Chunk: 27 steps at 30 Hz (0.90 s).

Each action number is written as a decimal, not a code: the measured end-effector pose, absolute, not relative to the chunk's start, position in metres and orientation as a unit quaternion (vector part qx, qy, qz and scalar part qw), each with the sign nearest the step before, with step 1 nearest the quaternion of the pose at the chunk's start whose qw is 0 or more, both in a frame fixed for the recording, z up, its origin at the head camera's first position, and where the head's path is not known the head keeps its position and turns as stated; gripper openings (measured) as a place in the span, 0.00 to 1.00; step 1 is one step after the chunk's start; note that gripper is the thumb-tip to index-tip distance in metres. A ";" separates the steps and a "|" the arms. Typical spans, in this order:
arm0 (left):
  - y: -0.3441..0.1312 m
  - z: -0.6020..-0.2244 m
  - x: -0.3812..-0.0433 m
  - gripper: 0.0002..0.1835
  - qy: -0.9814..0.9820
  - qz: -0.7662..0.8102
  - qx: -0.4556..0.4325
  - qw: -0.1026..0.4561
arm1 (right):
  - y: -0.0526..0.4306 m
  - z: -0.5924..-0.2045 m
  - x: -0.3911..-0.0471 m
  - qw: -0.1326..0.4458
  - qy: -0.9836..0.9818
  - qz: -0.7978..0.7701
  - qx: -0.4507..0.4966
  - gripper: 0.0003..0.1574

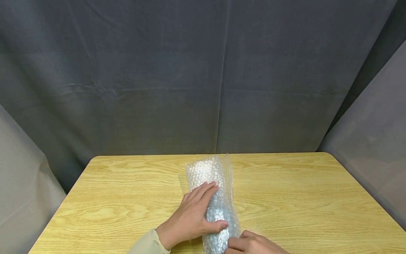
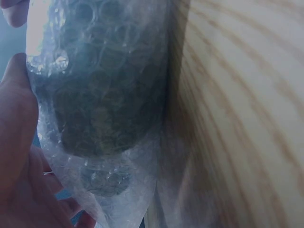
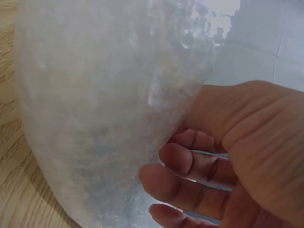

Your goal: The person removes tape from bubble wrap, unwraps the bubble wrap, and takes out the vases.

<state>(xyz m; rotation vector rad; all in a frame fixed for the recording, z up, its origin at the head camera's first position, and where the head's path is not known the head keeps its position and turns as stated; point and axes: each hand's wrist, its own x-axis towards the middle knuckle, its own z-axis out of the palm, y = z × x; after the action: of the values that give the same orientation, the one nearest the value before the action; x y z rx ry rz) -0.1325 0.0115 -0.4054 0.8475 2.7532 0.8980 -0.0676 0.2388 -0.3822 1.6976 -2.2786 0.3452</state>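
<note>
A long bundle of clear bubble wrap (image 1: 203, 171) lies near the table's front middle, pointing away from me. Through its layers shows a bluish object (image 1: 219, 213); in the left wrist view it looks like a dark rounded shape (image 2: 104, 109) with a smaller rounded part beyond its end. The wrap blurs what kind of thing it is. My left hand (image 1: 193, 215) rests across the bundle, fingers extended and thumb spread over the top. At the near right side, my right hand (image 1: 253, 244) pinches the wrap's edge, its thumb partly behind the film (image 3: 109, 95) in the right wrist view.
The bundle lies on a wood-grain table (image 1: 301, 197) with rounded far corners. A dark grey curtain (image 1: 158, 77) hangs behind it, and lighter grey cloth panels (image 1: 374, 141) stand at both sides. The wrap's loose far end reaches almost to the back edge.
</note>
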 end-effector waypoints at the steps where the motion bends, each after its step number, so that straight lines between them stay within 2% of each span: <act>1: 0.011 -0.405 -0.132 0.55 0.911 0.297 0.281 0.062 | 0.239 -0.382 -0.067 0.137 -0.790 0.120 0.586 0.07; 10: 0.012 -0.405 -0.132 0.55 0.910 0.298 0.282 0.060 | 0.237 -0.381 -0.064 0.112 -0.807 0.137 0.563 0.03; 14: 0.012 -0.404 -0.132 0.55 0.911 0.297 0.281 0.061 | 0.238 -0.383 -0.064 0.109 -0.809 0.134 0.562 0.04; 21: 0.012 -0.405 -0.132 0.54 0.913 0.291 0.280 0.057 | 0.241 -0.387 -0.066 0.066 -0.815 0.162 0.553 0.04; 27: 0.012 -0.405 -0.133 0.54 0.912 0.292 0.282 0.056 | 0.240 -0.385 -0.065 0.097 -0.806 0.140 0.567 0.05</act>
<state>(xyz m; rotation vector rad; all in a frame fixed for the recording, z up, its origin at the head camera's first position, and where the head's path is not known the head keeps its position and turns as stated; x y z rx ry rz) -0.1327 0.0122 -0.4049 0.8547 2.7676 0.8860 -0.0651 0.2397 -0.3850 1.6800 -2.3850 0.4136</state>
